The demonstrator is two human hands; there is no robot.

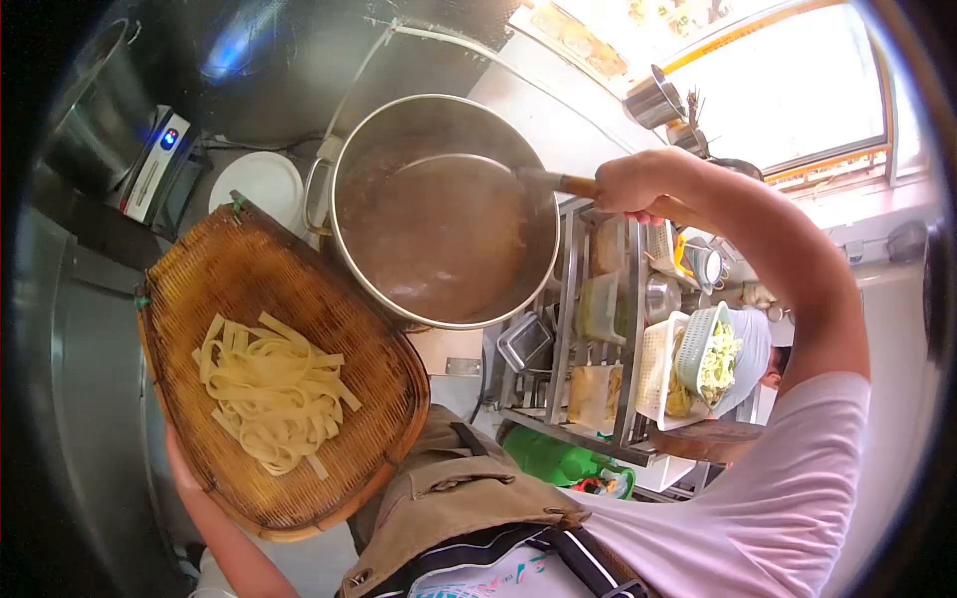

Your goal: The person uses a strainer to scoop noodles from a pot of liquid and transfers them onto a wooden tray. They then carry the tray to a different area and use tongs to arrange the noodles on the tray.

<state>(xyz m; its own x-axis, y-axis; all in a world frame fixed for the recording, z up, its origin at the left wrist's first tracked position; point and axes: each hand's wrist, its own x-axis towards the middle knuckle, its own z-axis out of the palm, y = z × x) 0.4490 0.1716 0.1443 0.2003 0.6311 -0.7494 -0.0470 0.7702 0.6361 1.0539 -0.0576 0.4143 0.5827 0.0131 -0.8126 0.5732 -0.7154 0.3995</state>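
Observation:
A large metal pot point(439, 229) holds steaming brownish liquid. My right hand point(638, 187), at the pot's right side, is closed around the wooden handle of a utensil point(573, 185); its metal part reaches over the rim, and its far end is hard to make out. A woven bamboo tray point(329, 399), left of the pot and near my body, carries a pile of wide flat noodles point(269, 394). My left hand point(182, 463) is at the tray's lower left edge, mostly beneath it, with its fingers hidden.
A white round lid or plate point(257, 187) lies behind the tray, beside a device with a blue light point(159, 159). On the right stands a metal rack point(630, 329) with containers and a green basket point(693, 349) of shredded vegetables. Another person point(753, 349) is partly visible beyond it.

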